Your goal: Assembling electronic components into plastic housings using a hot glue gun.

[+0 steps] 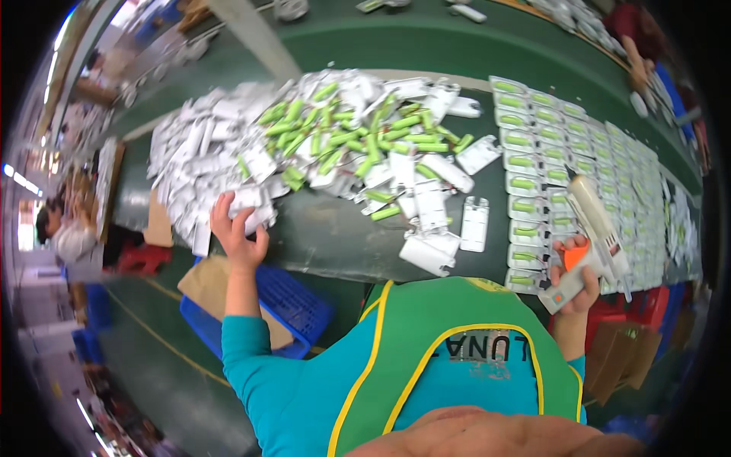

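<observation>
My right hand [576,283] is wrapped round the handle of a cream-coloured glue gun [592,213] with an orange trigger. Its nozzle points away from me, over rows of white plastic casings [522,183], each with a green cylindrical battery inside. On the left, my left hand [241,236] has its fingers spread at the near edge of a heap of white plastic casings [194,156]. A casing [255,199] lies right beside those fingers; whether they touch it I cannot tell. Loose green batteries [335,141] with thin wires lie piled over the middle of the heap.
Several single casings, one of them upright on the dark table [474,223], lie between heap and rows. Below the table's left edge stands a blue plastic basket [293,301] with cardboard in it. A green conveyor belt [426,42] runs behind. Other people work at far left and upper right.
</observation>
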The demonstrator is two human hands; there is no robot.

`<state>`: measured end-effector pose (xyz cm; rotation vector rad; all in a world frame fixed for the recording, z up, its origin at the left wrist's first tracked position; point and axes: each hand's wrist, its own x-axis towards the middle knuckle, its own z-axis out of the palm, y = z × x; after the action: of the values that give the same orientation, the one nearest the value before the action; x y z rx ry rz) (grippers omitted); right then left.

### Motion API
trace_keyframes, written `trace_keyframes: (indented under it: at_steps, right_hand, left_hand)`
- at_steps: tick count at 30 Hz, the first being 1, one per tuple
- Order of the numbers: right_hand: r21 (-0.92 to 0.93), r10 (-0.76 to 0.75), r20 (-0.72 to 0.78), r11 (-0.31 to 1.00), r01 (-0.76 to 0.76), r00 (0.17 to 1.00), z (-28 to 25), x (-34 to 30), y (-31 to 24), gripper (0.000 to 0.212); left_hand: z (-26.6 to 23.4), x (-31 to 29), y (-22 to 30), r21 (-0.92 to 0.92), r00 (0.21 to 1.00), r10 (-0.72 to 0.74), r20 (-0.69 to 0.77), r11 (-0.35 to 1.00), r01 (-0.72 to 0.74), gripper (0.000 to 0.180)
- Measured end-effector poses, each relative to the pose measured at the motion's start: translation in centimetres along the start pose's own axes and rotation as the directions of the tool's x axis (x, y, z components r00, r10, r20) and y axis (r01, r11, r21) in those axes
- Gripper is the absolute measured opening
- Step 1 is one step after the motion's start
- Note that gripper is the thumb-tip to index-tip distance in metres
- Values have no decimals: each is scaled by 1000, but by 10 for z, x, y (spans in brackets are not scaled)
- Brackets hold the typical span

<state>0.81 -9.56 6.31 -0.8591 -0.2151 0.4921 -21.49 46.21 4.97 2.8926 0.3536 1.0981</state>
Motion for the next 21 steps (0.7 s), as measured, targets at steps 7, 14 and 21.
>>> trace_keyframes:
  at_steps: [7, 14, 21]
  right_hand:
    - [12, -47, 15, 999, 46, 999, 9, -1, -8, 57]
    - [57, -89, -51, 994, 91, 995, 0, -24, -14, 57]
    - [73, -136, -85, 987, 143, 987, -19, -38, -16, 55]
  left_hand:
    - [42, 120, 149, -497, 904, 354, 240, 844, -199, 55]
    - [132, 156, 255, -461, 565, 596, 570, 802, -381, 52]
    - [164, 165, 246, -512, 488, 621, 614, 783, -352, 19]
